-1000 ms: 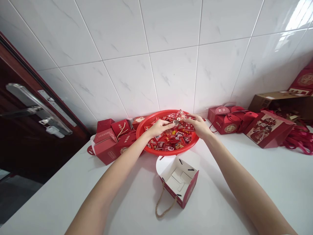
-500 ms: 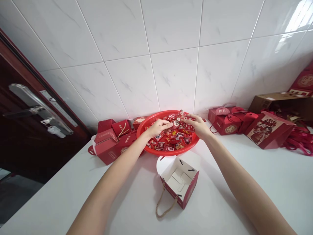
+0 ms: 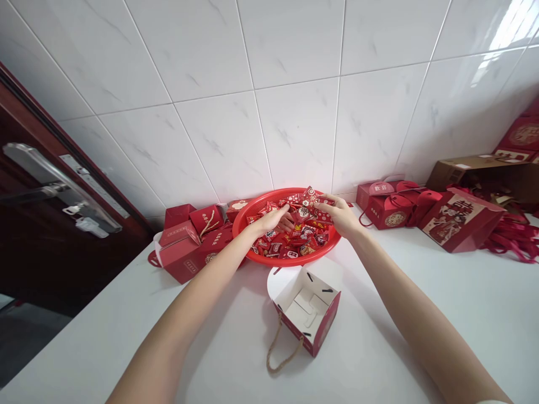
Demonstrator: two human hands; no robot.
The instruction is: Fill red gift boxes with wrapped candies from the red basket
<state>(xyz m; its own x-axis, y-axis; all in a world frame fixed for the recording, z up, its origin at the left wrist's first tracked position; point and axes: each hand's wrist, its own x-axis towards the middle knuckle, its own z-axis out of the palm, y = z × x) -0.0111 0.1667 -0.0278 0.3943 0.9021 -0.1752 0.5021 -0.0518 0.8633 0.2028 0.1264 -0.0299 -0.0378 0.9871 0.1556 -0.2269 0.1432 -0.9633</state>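
Both hands are over a red plastic basket filled with wrapped candies. My right hand, at the basket's right rim, is closed on red patterned candy packets held up above the pile. My left hand hovers over the left part of the candies, thumb and fingers apart, with nothing visible between them. In front of the basket stands an open-topped red gift box, white and bare inside, its rope handle hanging towards me.
Closed red gift boxes crowd the left of the basket. On the right are more red boxes, a tilted printed box, red ribbons and a brown carton. A tiled wall rises behind the white table.
My left hand's fingers have spread apart from a closer pinch near the packets. My right hand stays at the rim with its packets. The view has shifted slightly.
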